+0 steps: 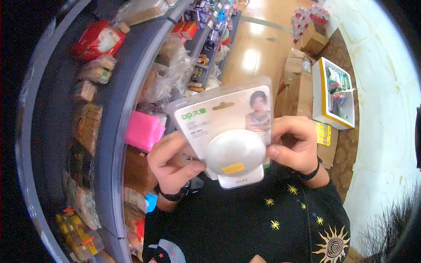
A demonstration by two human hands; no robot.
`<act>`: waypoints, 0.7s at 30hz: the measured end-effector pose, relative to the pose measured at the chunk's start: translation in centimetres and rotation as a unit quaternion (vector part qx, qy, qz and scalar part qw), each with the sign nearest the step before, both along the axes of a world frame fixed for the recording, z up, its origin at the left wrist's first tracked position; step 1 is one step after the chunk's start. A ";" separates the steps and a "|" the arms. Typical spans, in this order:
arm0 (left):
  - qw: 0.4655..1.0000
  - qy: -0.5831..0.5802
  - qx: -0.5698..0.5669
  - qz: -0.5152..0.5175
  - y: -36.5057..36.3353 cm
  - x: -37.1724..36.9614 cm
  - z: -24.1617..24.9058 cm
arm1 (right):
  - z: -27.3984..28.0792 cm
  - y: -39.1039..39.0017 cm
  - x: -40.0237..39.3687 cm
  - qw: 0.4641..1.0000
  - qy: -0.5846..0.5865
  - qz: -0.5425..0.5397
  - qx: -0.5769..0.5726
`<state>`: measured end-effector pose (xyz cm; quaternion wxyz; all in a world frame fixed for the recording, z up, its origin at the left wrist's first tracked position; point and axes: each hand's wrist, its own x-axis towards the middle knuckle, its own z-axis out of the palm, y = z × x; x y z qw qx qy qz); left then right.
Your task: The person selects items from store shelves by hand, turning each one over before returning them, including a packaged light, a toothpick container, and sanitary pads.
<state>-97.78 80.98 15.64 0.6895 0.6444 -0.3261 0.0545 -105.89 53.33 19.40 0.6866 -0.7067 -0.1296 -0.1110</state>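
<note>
Between my two hands is a blister-packed LED lamp (237, 149), its round white dome showing through clear plastic over a printed card. A yellow sticker sits low on the dome, and the card has a hang slot at its top edge. My left hand (171, 162) pinches the pack's left edge between thumb and fingers. At the opposite edge, my right hand (296, 144) grips it the same way. The pack is held up in front of my chest, tilted slightly. A pink package (144, 130) lies on the shelf just beyond my left hand.
Grey metal shelving (116, 109) runs along the left, loaded with bagged and boxed goods, including a red package (100, 40). To the right stand cardboard boxes (299, 94) and a white-and-yellow box (322, 90) of packets, near a pale wall (381, 109). Wooden floor (250, 48) stretches ahead.
</note>
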 end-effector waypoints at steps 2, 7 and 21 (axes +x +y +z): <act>0.998 0.028 -0.007 -0.048 -0.5 -0.2 0.3 | -0.2 -0.5 -0.2 1.000 0.012 -0.017 -0.010; 0.997 -0.019 0.015 -0.080 -2.1 0.4 1.4 | -0.6 -1.4 -0.3 0.999 0.009 -0.040 -0.009; 0.997 -0.018 0.019 -0.074 -4.6 0.4 1.1 | -1.2 -3.8 -0.4 0.996 0.072 -0.053 0.028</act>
